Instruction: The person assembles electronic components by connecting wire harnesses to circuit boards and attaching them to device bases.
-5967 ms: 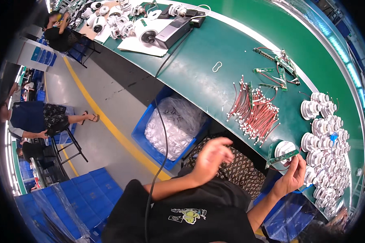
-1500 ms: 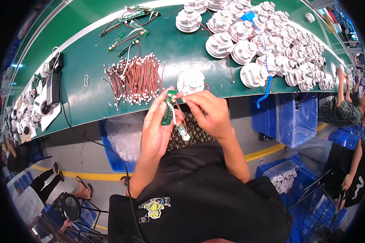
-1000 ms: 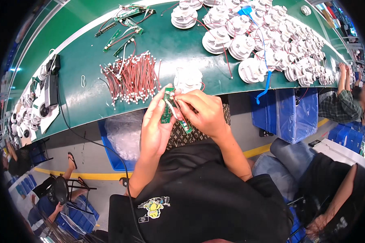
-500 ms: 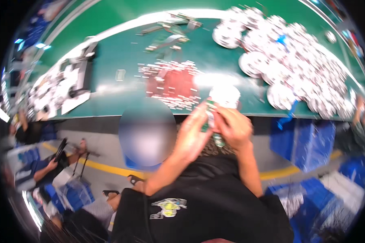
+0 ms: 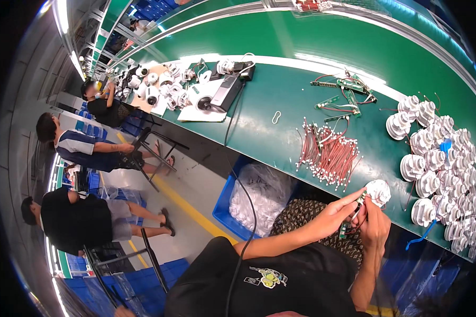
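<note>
My left hand (image 5: pixel 333 216) and my right hand (image 5: pixel 374 226) are together at the table's front edge, fingers closed on a narrow green circuit board (image 5: pixel 361 199). Part of the board hangs below my fingers, and the fingers hide much of the rest. Just beyond my right fingertips is a white round ribbed housing (image 5: pixel 378 191); I cannot tell whether they touch it. To the left of it lies a spread pile of short red wires (image 5: pixel 329 156) with small white connectors. Several green boards with wires attached (image 5: pixel 351 90) lie farther back.
White round housings (image 5: pixel 423 164) crowd the table's right end, with a blue strap (image 5: pixel 422 235) among them. A grey box (image 5: pixel 227 91) with a black cable stands to the left. A blue bin (image 5: pixel 222 203) of white parts is under the table. People sit on the left.
The view has swung left, so the hands and table parts appear farther right and co-workers show more clearly. Both hands still hold the circuit board.
</note>
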Demonstrator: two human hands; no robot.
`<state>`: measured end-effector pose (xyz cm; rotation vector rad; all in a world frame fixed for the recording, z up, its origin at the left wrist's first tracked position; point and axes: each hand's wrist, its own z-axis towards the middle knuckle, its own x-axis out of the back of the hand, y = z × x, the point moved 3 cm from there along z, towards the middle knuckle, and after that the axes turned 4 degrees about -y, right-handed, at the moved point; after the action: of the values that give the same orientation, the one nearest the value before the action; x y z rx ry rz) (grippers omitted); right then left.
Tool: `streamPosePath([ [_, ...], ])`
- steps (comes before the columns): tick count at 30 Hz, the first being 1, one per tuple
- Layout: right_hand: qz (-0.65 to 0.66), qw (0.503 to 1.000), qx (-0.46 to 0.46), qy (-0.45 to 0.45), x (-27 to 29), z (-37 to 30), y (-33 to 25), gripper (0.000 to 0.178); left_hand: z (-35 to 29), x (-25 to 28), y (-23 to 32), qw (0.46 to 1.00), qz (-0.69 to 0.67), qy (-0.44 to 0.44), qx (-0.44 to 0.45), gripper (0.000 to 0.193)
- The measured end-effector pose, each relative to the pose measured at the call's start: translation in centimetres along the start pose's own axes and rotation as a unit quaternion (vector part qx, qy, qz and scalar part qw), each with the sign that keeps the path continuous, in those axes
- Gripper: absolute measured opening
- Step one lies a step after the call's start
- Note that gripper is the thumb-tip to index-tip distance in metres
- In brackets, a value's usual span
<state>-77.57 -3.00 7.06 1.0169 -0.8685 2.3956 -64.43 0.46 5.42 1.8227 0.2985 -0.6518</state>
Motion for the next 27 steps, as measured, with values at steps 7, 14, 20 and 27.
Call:
streamPosePath([
  [7,0.029,0.999,-0.013,0.018,-0.3,0.1,0.5,0.025,0.5,0.2,0.5,0.999,0.053,-0.007,0.004,0.046],
  [14,0.025,1.000,-0.002,0.010,-0.4,-0.1,0.6,0.025,0.6,1.0,-0.1,0.997,0.072,-0.001,0.008,0.046],
  [20,0.039,0.999,-0.029,-0.013,-0.1,0.2,-0.2,0.026,0.4,1.8,0.7,1.000,0.020,0.015,0.000,0.043],
  [27,0.104,0.984,-0.140,-0.034,1.2,-1.3,0.7,0.018,0.3,1.5,1.3,0.994,-0.077,0.072,-0.019,0.042],
])
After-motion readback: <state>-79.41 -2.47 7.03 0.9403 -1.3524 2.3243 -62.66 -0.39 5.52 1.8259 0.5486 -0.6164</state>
